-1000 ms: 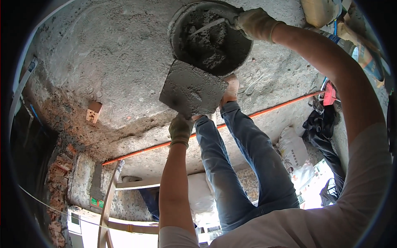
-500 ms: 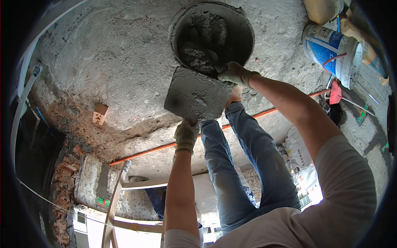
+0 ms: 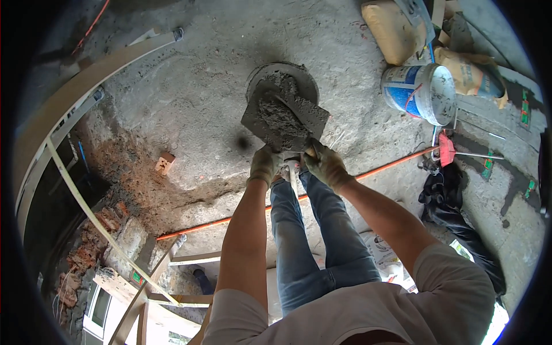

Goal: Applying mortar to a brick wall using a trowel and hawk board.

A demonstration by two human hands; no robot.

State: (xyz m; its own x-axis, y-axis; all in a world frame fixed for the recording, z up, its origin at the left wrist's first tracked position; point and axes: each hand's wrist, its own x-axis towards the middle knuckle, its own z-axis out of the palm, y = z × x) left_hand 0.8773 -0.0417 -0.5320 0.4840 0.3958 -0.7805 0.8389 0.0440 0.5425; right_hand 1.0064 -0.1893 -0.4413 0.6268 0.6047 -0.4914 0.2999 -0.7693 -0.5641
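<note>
My gloved left hand (image 3: 266, 164) is closed at the near edge of a square grey mortar board (image 3: 255, 122), gripping it from below. A heap of wet grey mortar (image 3: 280, 117) lies on the board. My gloved right hand (image 3: 325, 165) is wrapped round the handle of a trowel (image 3: 296, 115), whose blade lies against the mortar's right side; its outline is hard to tell from the board. Just beyond, and partly hidden by the board, stands a round dark bucket (image 3: 309, 82) with more mortar inside.
A white and blue bucket (image 3: 402, 91) lies tipped at the right, near brown sacks (image 3: 391, 31). An orange pole (image 3: 368, 172) crosses the floor by my feet. At the left are a brick (image 3: 165, 163) and long curved-looking boards (image 3: 103, 80). A wooden frame (image 3: 195, 259) stands lower left.
The board, nearly bare before and beside the bucket, now carries a heap of mortar. My right hand has come back from the bucket's rim to near my left hand. The view has shifted.
</note>
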